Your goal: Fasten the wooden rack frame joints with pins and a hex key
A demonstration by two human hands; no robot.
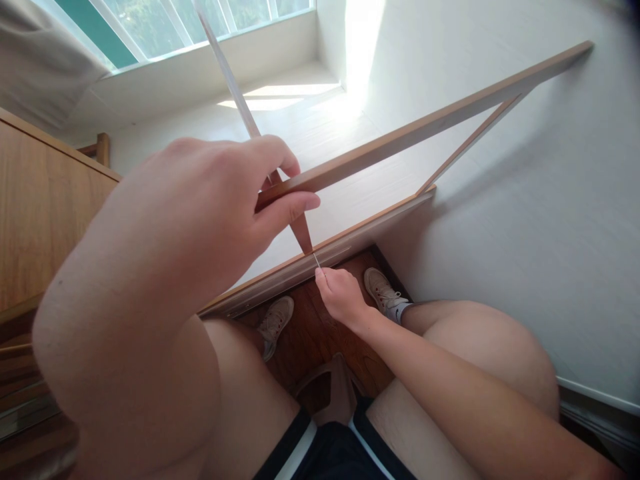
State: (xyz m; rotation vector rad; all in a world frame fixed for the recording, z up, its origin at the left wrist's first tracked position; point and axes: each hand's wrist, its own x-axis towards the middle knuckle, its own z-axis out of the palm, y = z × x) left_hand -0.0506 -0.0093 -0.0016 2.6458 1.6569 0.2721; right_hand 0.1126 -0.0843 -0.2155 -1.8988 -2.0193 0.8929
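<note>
My left hand [225, 193] is closed around the near end of a long wooden rail [415, 130], thumb below and fingers above. Just beneath that grip, a short wooden upright [301, 232] reaches down to the edge of a flat panel [370, 227] with a wood-coloured rim. Lower down, my right hand [341, 293] pinches a thin metal rod [319, 260], perhaps a hex key. Its tip meets the panel edge at the foot of the upright. Fingers hide most of the rod, so its full shape is unclear.
A second wooden rail [233, 83] runs toward the window, and a slanted one [470, 143] stands at the far right end. White wall [565, 220] lies close on the right. Wooden furniture [50, 220] is at left. My shoes [277, 323] rest on the wooden floor below.
</note>
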